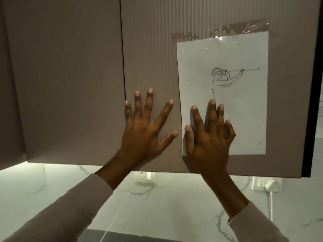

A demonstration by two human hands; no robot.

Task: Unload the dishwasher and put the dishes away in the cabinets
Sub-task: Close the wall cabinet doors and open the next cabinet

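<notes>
Two closed wall cabinet doors fill the view: a smooth one on the left and a ribbed one on the right. My left hand is held up flat with fingers spread in front of the ribbed door. My right hand is also raised with straight fingers, over the lower left corner of a taped white paper sheet that bears a line drawing of a figure. Neither hand holds anything. No dishes or dishwasher are in view.
Below the cabinets runs a lit white marble backsplash. It carries a wall socket in the middle and a second socket with a white plug and cable at the right. A dark gap borders the cabinet's right side.
</notes>
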